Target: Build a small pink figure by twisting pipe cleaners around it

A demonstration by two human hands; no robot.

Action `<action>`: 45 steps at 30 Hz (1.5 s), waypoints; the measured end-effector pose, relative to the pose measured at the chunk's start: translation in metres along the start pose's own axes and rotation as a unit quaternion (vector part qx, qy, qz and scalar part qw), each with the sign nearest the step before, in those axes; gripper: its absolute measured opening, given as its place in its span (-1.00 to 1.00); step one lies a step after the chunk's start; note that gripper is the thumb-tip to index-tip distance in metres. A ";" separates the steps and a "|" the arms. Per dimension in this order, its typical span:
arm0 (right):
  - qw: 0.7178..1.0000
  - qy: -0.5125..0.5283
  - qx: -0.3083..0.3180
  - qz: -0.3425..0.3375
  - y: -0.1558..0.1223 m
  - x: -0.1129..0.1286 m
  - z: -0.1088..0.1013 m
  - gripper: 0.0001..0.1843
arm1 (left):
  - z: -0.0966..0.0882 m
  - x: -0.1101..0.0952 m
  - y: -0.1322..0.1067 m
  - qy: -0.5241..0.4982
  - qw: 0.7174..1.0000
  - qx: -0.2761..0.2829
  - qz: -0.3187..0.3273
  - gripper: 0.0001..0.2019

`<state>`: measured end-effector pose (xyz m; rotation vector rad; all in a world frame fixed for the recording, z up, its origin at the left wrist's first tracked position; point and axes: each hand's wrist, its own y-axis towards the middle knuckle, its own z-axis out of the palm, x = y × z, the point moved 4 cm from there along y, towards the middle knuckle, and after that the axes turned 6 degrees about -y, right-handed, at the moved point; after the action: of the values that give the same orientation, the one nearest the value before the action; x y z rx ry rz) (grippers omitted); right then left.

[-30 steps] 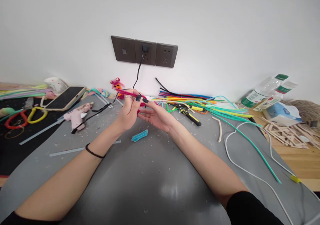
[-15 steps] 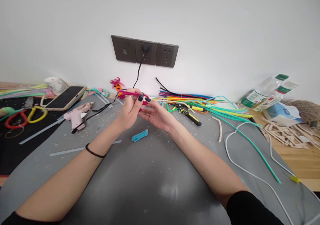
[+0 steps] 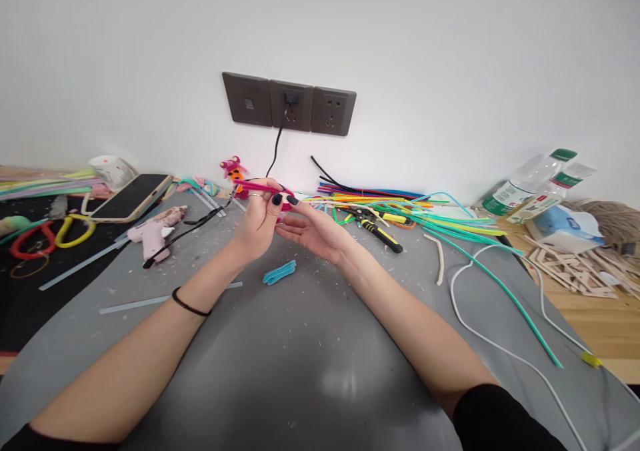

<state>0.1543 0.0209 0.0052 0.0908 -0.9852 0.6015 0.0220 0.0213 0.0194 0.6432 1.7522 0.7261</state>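
Dark pink pipe cleaners (image 3: 254, 185) are pinched between the fingers of my left hand (image 3: 260, 224), their ends sticking out to the left. My right hand (image 3: 320, 234) meets it, thumb and fingertips closed on the same pink piece, which shows a pale part near the thumbs. The fingers cover much of it. Just below both hands, a folded bundle of blue pipe cleaner (image 3: 279, 273) lies on the grey mat (image 3: 300, 344). Behind my left hand stands a small pink and orange pipe-cleaner figure (image 3: 234, 171).
Left are a pink glue gun (image 3: 154, 236), glue sticks (image 3: 135, 304), a phone (image 3: 133, 197) and scissors (image 3: 75, 229). Right are yellow-black pliers (image 3: 381, 234), loose pipe cleaners (image 3: 465, 224), a white cable (image 3: 480, 337), bottles (image 3: 525, 184) and wooden sticks (image 3: 570, 271). Wall sockets (image 3: 291, 105) sit behind.
The thumbs have shifted slightly on the pink piece, and more of its pale part shows between them. Both arms stay almost where they were.
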 end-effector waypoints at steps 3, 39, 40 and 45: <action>1.000 -0.002 0.000 0.007 0.000 0.001 -0.002 -0.68 | 0.000 -0.001 0.000 0.004 1.000 0.009 0.002 -0.69; 0.998 0.056 -0.017 -0.039 0.001 0.003 -0.001 -0.86 | -0.004 -0.019 0.002 0.087 0.995 0.008 0.049 -0.82; 0.997 0.057 -0.019 -0.039 0.001 0.002 -0.001 -0.86 | -0.004 -0.019 0.002 0.092 0.995 0.006 0.049 -0.82; 0.995 0.086 -0.026 -0.039 0.002 -0.002 -0.002 -0.86 | -0.002 -0.018 -0.001 0.100 0.994 0.007 0.040 -0.85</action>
<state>0.1541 0.0221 0.0024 0.0303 -0.8265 0.5024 0.0254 0.0073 0.0307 0.6711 1.9257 0.8586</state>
